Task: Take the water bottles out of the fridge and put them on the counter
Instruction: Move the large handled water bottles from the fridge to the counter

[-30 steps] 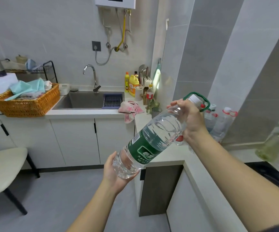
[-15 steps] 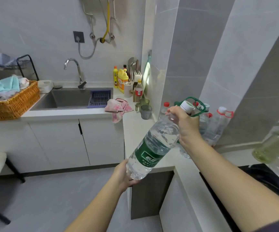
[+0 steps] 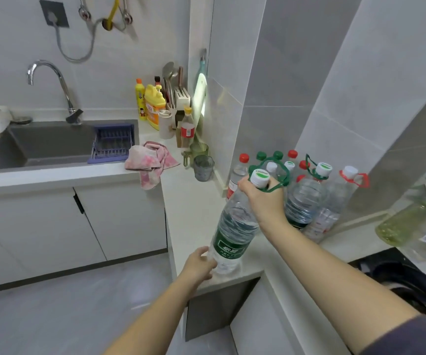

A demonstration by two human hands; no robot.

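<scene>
A large clear water bottle (image 3: 233, 233) with a green label and a green carry loop stands almost upright, its base on the white counter (image 3: 194, 208) near the front edge. My right hand (image 3: 264, 198) grips its neck just under the white cap. My left hand (image 3: 199, 265) cups the bottle's base from the left. Behind it, several more water bottles (image 3: 306, 201) with red, green and white caps stand grouped against the tiled wall. The fridge is out of view.
A pink cloth (image 3: 150, 161) hangs over the counter edge beside the sink (image 3: 50, 142). A grey cup (image 3: 203, 167) and a green cup stand near the wall, with detergent bottles (image 3: 154, 106) behind. A yellowish oil bottle (image 3: 411, 221) and a dark stove (image 3: 401, 280) are at right.
The bottle was tilted in the air in front of the counter; both hands have brought it forward, stood it nearly upright and lowered its base onto the counter. The view has shifted right.
</scene>
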